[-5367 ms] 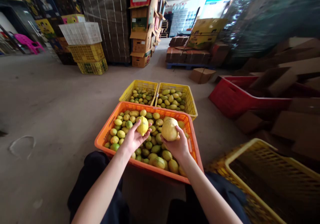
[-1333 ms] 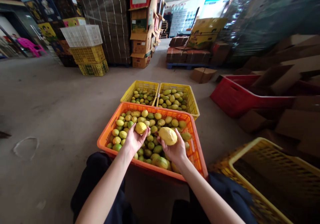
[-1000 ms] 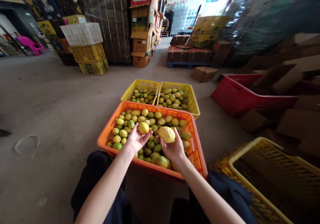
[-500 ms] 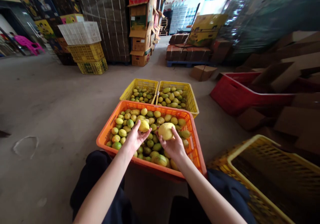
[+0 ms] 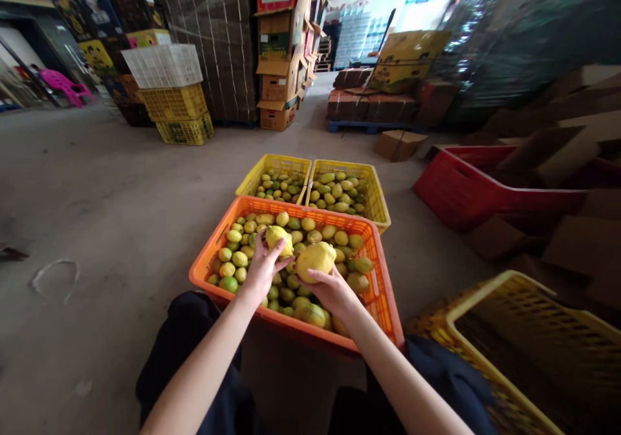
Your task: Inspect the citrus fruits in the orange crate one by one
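Over the orange crate (image 5: 213, 241) my two hands each hold a yellow lemon. My left hand (image 5: 261, 270) is closed around the smaller lemon (image 5: 279, 238), thumb lying across its near side. A larger, paler lemon (image 5: 314, 262) rests in my right hand (image 5: 334, 289), whose fingers curl under it. Beneath them the crate is filled with many loose lemons (image 5: 239, 259), some yellow, some green. Just beyond its far rim stand two yellow crates, a left one (image 5: 250, 173) and a right one (image 5: 377, 196), both holding more green and yellow lemons.
To my right on the floor are a yellow crate (image 5: 460, 312) and a red bin (image 5: 451, 183) with cardboard in it. Farther off stand stacked cartons (image 5: 275, 86), stacked white (image 5: 165, 65) and yellow crates (image 5: 177, 102), and a blue pallet (image 5: 359, 127) bearing boxes.
Both lemons have turned in my hands. The right-hand lemon has shifted slightly left and its pointed end now shows to the right. My left thumb has moved across the smaller lemon.
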Demonstrator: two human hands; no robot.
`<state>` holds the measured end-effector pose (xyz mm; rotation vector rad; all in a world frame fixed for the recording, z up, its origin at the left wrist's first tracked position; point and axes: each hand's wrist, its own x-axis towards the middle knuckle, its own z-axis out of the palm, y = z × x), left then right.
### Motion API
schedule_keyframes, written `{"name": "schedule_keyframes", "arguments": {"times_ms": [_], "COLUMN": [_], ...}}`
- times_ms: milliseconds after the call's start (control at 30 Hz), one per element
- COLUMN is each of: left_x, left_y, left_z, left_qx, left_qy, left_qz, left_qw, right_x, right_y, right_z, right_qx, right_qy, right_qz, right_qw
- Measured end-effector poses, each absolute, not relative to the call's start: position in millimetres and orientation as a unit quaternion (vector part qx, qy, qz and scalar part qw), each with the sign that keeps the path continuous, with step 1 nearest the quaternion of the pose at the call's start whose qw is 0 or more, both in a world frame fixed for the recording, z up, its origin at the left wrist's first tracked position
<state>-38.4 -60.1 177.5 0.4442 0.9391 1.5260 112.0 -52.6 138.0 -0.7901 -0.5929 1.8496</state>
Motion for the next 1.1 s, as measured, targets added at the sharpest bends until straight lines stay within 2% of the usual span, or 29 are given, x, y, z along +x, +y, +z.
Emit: {"name": "schedule_keyframes", "arguments": {"times_ms": [100,267,433,533,833,1100], "left_x": [-38.9,-43.9,-48.8,-49.1,-48.3,-49.4], "left_y": [-64.2,-70.9,-77.4,-79.7,-80.5,-79.4], "left_z": [184.0,188.8,186.7,186.6,189.4,183.4], "left_qx": [0.224,0.275,0.369,0.401,0.316,0.401], "left_qy": [0.413,0.431,0.451,0.455,0.446,0.445], "left_qz": [0.676,0.697,0.676,0.67,0.685,0.663], "left_qw": [0.567,0.503,0.452,0.426,0.482,0.449], "right_x": [111.7,109.8,108.0,108.9,110.7,109.1], "right_y": [-51.3,-49.5,-53.9,-55.2,-54.2,-57.1], "right_z": [135.3,126.9,132.7,134.0,134.0,138.4], "right_qx": [-0.356,-0.428,-0.434,-0.436,-0.433,-0.449], "right_qy": [-0.278,-0.393,-0.483,-0.516,-0.512,-0.525], "right_qz": [0.734,0.581,0.488,0.459,0.42,0.393], "right_qw": [0.508,0.57,0.583,0.577,0.611,0.607]}}
